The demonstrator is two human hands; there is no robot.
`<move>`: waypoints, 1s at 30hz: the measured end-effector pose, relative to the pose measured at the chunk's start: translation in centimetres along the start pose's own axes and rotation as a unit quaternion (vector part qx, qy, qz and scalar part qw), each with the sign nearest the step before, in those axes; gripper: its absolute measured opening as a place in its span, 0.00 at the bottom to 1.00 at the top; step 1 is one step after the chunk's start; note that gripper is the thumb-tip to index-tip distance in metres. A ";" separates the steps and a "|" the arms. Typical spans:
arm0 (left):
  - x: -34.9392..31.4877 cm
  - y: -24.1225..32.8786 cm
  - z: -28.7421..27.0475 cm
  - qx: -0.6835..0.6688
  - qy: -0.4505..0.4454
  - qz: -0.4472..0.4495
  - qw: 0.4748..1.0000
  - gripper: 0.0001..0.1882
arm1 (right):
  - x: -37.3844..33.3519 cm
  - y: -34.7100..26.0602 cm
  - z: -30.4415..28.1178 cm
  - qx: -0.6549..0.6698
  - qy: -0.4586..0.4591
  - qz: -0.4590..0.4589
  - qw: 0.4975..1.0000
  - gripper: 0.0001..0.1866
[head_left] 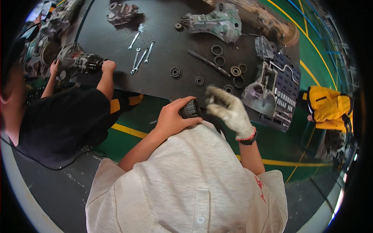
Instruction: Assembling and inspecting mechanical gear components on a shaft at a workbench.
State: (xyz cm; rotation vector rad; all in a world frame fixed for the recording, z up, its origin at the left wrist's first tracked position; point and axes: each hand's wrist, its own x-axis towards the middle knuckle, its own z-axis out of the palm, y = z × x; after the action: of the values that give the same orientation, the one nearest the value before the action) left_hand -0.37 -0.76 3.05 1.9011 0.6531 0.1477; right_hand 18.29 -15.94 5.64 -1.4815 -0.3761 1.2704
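Head view: the bare left hand [173,116] hugs a dark gear [189,110] by the near edge of the table [155,84]. With just that hand on it, it could slip and fall. Just right, the right hand [230,110] is curled in a fuzzy glove [237,119]; too blurry, so I cannot tell if it holds anything. Loose threads might snag on gear teeth.

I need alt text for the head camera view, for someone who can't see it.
A person's bare left hand grips a dark toothed gear beside a workbench, with the gloved right hand, blurred, close by. Wrenches, metal rings and housings lie on the workbench; at left, a co-worker handles a metal assembly.
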 end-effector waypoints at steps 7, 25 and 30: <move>-1.7 0.7 -0.8 -0.044 0.035 -0.097 0.994 0.36 | 17.1 11.2 -9.7 -0.551 0.115 -0.018 0.826 0.32; -5.5 1.0 3.0 -0.205 0.184 -0.202 0.940 0.36 | 21.9 14.4 -5.8 -0.730 0.082 -0.100 0.671 0.34; -6.2 0.4 2.6 -0.195 0.197 -0.216 0.936 0.36 | 26.1 14.4 3.1 -0.673 -0.071 -0.137 0.723 0.34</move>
State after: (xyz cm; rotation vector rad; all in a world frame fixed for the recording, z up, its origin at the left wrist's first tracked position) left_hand -4.39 -6.10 3.53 1.3151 1.2032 0.3530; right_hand 19.87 0.95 -19.08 -2.3320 -1.8418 0.7686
